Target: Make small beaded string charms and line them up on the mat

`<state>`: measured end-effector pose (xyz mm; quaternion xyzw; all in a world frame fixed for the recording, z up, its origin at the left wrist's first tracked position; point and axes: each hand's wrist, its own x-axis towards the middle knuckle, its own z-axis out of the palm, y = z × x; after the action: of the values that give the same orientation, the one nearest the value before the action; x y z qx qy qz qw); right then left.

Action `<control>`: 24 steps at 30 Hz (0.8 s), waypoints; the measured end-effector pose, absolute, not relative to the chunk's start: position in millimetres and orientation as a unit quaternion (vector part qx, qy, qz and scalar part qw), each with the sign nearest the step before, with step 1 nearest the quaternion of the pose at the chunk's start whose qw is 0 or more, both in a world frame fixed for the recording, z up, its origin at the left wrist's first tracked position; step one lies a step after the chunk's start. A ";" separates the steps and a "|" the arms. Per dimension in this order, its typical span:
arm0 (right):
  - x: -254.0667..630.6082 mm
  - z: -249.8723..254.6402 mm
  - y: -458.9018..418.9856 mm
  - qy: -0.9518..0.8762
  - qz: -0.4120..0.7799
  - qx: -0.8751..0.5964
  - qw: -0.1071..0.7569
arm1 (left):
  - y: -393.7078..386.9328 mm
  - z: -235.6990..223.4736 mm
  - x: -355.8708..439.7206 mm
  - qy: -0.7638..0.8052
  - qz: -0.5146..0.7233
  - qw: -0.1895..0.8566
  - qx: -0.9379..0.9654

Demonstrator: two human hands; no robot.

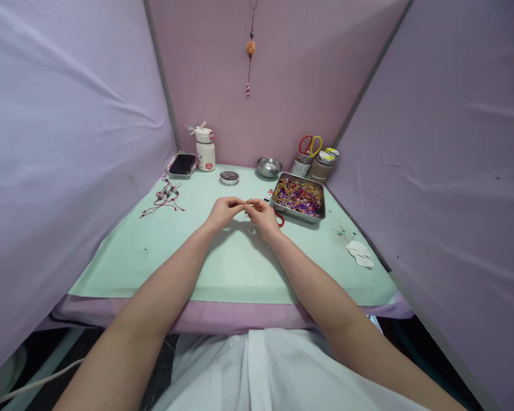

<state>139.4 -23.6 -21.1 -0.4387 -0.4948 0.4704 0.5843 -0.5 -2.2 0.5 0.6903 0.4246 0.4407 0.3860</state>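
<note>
One thin cord (245,216) lay between the left hand (223,213) and right hand (262,217), pinched by both at their fingertips, its long axis unclear.

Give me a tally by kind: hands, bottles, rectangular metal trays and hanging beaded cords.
Hands: 2 (left hand, right hand)
Bottle: 1
Rectangular metal tray: 1
Hanging beaded cord: 1
Total: 5

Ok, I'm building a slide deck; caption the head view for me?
Left hand and right hand pinch a thin strand above a green tabletop beside a tray of colorful strings.
</note>
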 end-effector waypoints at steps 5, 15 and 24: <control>138.7 -22.9 -21.3 -0.476 0.472 -0.413 0.616 | 0.1 -2.3 -1.1 0.421 0.425 0.386 0.702; 146.1 -14.3 -18.1 -0.393 0.508 -0.386 0.662 | -0.9 -2.9 -1.2 0.433 0.403 0.409 0.695; 153.9 -7.1 -17.0 -0.366 0.518 -0.376 0.676 | -7.9 3.9 -1.1 0.444 0.372 0.450 0.680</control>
<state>153.9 -17.0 -7.1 -0.3760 -0.3658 0.5176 0.6759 -1.1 -7.9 3.9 0.6795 0.4445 0.3722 0.4496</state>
